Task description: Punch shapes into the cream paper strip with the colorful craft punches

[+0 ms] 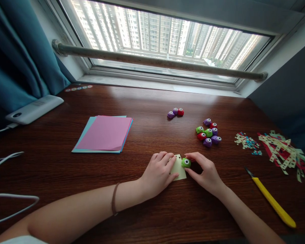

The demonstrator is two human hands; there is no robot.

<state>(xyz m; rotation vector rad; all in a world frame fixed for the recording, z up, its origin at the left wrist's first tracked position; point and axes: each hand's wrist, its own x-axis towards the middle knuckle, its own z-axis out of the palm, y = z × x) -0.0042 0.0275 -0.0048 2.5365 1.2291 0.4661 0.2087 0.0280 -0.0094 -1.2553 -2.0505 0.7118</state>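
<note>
A small pale yellow piece of paper (178, 172) lies on the brown wooden table, with a few small punched holes near its top edge. My left hand (159, 174) grips the paper from the left, fingers over its upper part and thumb near its lower part; the paper under the hand is hidden. At the paper's right edge is a green craft paper punch (186, 163) with a dark shape on its round white top. The thumb and fingers of my right hand (204, 171) pinch this punch from the right.
More punches (208, 132) in purple, red and green cluster behind my right hand; three others (175, 113) sit farther back. Small confetti (247, 141), punched paper strips (284, 152) and a yellow craft knife (273, 201) are right. Left are coloured paper sheets (104, 134) and a white device (35, 109).
</note>
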